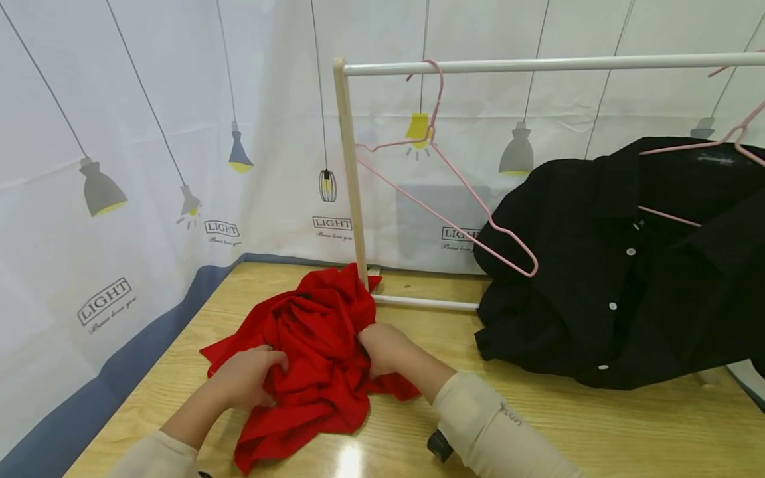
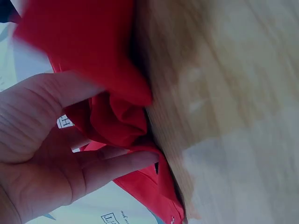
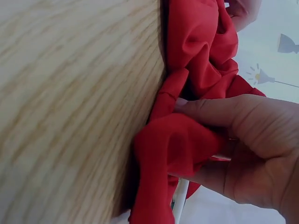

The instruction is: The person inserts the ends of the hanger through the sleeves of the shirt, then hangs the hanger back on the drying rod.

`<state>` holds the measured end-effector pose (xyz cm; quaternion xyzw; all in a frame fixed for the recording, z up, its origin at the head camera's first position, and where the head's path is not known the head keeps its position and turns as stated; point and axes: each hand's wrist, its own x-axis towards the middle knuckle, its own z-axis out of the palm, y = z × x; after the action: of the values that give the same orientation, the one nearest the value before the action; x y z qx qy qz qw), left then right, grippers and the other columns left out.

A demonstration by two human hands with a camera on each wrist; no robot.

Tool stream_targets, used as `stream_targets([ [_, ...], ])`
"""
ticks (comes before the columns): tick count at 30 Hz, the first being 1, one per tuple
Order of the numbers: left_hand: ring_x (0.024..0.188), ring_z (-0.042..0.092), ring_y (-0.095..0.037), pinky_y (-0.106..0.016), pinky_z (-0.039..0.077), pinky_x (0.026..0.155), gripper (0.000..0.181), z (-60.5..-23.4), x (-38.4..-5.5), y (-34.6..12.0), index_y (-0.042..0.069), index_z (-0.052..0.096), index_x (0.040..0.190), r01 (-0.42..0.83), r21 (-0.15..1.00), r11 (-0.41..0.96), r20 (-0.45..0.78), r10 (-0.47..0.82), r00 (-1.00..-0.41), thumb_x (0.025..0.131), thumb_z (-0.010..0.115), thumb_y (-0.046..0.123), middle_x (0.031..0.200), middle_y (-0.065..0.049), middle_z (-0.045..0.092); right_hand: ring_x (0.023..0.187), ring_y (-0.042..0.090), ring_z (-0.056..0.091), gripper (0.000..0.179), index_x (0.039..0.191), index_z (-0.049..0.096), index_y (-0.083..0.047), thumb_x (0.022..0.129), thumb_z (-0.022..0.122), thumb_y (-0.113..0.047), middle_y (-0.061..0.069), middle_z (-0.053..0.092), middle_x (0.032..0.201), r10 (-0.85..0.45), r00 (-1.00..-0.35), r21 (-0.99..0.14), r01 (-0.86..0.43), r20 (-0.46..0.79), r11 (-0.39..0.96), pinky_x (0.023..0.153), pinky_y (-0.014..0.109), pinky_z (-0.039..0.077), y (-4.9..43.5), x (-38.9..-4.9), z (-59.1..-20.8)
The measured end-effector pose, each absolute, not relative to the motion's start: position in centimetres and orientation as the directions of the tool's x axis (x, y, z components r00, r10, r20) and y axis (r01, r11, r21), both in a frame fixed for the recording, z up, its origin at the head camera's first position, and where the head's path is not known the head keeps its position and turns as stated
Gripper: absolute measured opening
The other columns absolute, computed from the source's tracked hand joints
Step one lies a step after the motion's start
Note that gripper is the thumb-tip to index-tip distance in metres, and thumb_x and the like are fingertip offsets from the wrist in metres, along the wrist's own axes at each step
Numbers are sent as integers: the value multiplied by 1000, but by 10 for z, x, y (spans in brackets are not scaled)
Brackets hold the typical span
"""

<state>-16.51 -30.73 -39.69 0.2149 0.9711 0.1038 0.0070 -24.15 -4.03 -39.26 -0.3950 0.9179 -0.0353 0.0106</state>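
A crumpled red garment [image 1: 311, 352] lies in a heap on the wooden table, by the left foot of a clothes rack. My left hand [image 1: 248, 375] is at its near left side. In the left wrist view its thumb and nearly straight fingers [image 2: 124, 165] stand apart, touching the red folds. My right hand [image 1: 385, 348] grips the right side of the heap. The right wrist view shows its thumb over a fold and its fingers [image 3: 210, 175] behind, with the cloth between them. Some right fingertips are hidden by the fabric.
The rack has a white top rail [image 1: 538, 64] and a wooden post [image 1: 349, 172]. An unfilled pink hanger [image 1: 460, 172] hangs near the post. To the right, a black button shirt [image 1: 556, 265] hangs on another pink hanger. A patterned curtain [image 1: 269, 79] stands behind the table [image 1: 430, 411].
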Motion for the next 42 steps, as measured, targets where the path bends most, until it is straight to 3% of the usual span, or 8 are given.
stream_targets([
  [6, 76, 54, -13, -33, 48, 66, 36, -397, -163, -307, 22, 61, 83, 465, 188, 865, 99, 454, -885, 61, 86, 8, 83, 10, 52, 73, 16, 61, 32, 76, 63, -12, 60, 90, -9, -3, 60, 71, -760, -649, -116, -757, 21, 643, 71, 28, 52, -38, -240, -393],
  [14, 75, 52, -11, -31, 47, 63, 37, -396, -163, -310, 22, 63, 79, 468, 215, 857, 123, 451, -884, 57, 79, -4, 82, 11, 53, 59, 10, 38, 30, 61, 51, -16, 69, 76, -1, -8, 42, 59, -818, -570, -110, -821, 83, 560, 58, 24, 41, -36, -241, -398],
  [18, 92, 64, -27, -39, 54, 74, 36, -397, -164, -311, 22, 64, 76, 468, 205, 860, 167, 440, -882, 56, 78, -5, 84, 9, 59, 60, 9, 37, 28, 61, 54, -16, 67, 73, 3, -10, 42, 59, -810, -573, -186, -815, 126, 548, 57, 24, 39, -31, -239, -398],
  [21, 106, 62, -39, -45, 54, 80, 34, -396, -164, -311, 21, 65, 75, 470, 193, 861, 214, 431, -877, 56, 76, -5, 84, 8, 61, 61, 10, 39, 25, 62, 57, -15, 65, 71, 5, -10, 44, 60, -794, -581, -235, -809, 177, 539, 57, 24, 38, -25, -236, -397],
  [30, 79, 64, -20, -34, 54, 68, 32, -393, -163, -303, 17, 68, 77, 499, 129, 857, 375, 423, -825, 59, 72, -10, 87, 4, 59, 66, 12, 54, 21, 74, 63, -15, 68, 75, 0, -8, 57, 70, -701, -618, -280, -787, 357, 550, 62, 25, 45, -3, -233, -396],
  [42, 77, 62, -17, -34, 54, 67, 36, -388, -163, -288, 15, 69, 77, 544, 69, 836, 478, 451, -754, 56, 67, -15, 89, 4, 58, 71, 14, 57, 18, 79, 68, -11, 71, 77, 3, -1, 64, 79, -559, -617, -344, -781, 555, 521, 66, 26, 51, 35, -222, -374],
])
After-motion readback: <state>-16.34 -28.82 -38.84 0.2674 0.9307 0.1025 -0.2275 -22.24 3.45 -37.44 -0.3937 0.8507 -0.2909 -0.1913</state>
